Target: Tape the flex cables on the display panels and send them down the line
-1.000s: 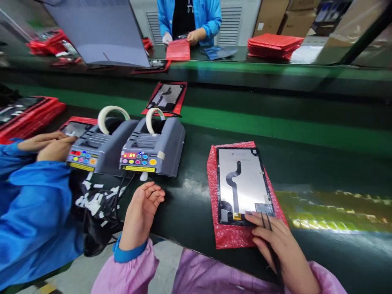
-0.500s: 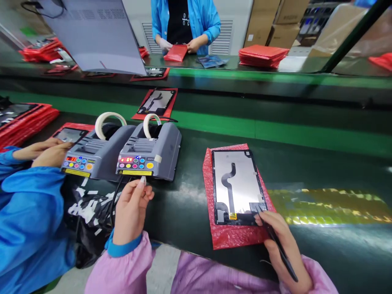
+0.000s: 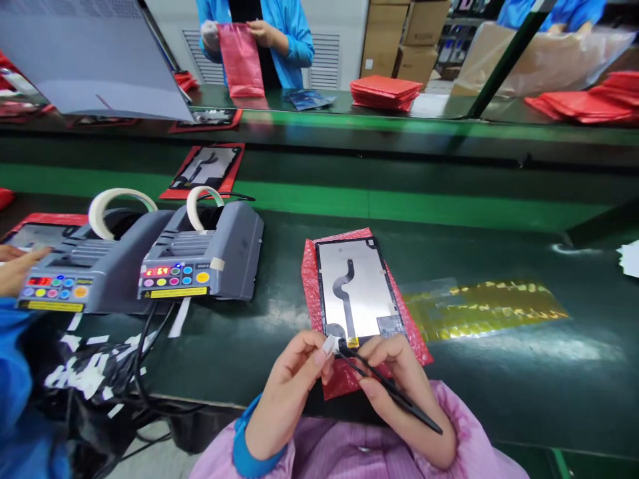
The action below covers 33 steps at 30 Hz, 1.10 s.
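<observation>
A tablet screen panel (image 3: 364,283) lies with its silvery back up on a red bubble bag (image 3: 310,283). A dark flex cable (image 3: 348,306) runs down its back to a yellow end near the lower edge. At that edge my left hand (image 3: 294,379) pinches a short strip of white tape (image 3: 329,344) between thumb and forefinger. My right hand (image 3: 399,379) is closed around black tweezers (image 3: 399,394), whose tips reach towards the tape beside the cable's end. The exact contact of the tips is hard to make out.
Two grey tape dispensers (image 3: 219,249) stand to the left; a white strip (image 3: 180,318) hangs from the nearer one. Yellow film (image 3: 489,309) lies at right. A co-worker's hand (image 3: 20,266) is at far left; a person opposite holds a red bag (image 3: 242,60).
My left hand has moved right from the dispenser to the panel's lower edge with the tape. My right hand has shifted left with the tweezers. The person opposite has raised the red bag.
</observation>
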Each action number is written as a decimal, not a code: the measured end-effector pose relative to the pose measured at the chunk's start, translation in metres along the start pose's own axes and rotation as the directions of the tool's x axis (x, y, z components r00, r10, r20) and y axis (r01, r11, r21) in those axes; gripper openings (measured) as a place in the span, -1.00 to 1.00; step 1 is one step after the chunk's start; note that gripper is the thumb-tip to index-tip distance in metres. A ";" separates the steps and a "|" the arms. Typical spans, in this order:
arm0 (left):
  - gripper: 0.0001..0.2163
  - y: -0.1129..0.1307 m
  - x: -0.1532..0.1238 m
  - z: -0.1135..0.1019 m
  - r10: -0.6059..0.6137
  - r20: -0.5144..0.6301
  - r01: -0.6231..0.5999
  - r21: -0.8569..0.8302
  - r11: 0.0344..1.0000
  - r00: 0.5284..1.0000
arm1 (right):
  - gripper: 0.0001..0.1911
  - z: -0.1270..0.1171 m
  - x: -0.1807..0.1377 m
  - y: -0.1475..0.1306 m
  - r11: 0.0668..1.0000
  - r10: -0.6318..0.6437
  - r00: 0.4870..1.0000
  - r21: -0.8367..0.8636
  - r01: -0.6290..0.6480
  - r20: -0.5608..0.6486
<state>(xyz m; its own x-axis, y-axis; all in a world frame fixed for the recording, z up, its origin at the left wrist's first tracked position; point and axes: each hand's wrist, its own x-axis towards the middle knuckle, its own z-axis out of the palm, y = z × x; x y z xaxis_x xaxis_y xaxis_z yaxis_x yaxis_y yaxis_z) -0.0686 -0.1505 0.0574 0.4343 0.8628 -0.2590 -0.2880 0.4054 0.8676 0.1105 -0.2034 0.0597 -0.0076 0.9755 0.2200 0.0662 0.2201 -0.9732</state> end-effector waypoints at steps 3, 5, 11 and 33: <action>-0.72 -0.004 -0.001 -0.002 0.018 0.023 -0.019 0.062 0.998 1.000 | -0.81 -0.001 -0.005 0.003 0.999 0.038 0.999 0.019 -0.038 -0.001; -0.72 -0.006 -0.002 -0.001 0.044 0.058 -0.050 0.106 0.993 0.997 | -0.82 0.002 -0.006 0.005 0.997 0.070 0.998 0.028 -0.070 0.009; -0.83 -0.003 -0.008 0.004 0.153 0.193 -0.207 0.298 0.932 0.969 | -0.91 -0.001 0.002 0.016 0.928 0.200 0.976 0.338 -0.159 -0.089; -0.72 -0.002 0.013 -0.020 0.104 -0.135 -0.089 0.112 0.990 0.985 | -0.56 -0.034 0.076 0.008 0.956 0.261 0.962 0.116 -0.269 0.078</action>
<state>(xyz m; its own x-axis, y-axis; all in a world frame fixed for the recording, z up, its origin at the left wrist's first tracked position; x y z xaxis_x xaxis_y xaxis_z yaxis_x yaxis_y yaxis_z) -0.0793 -0.1342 0.0439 0.2831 0.9331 -0.2220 -0.2284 0.2904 0.9293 0.1447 -0.1279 0.0706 -0.0679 0.9966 -0.0476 -0.0504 -0.0510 -0.9974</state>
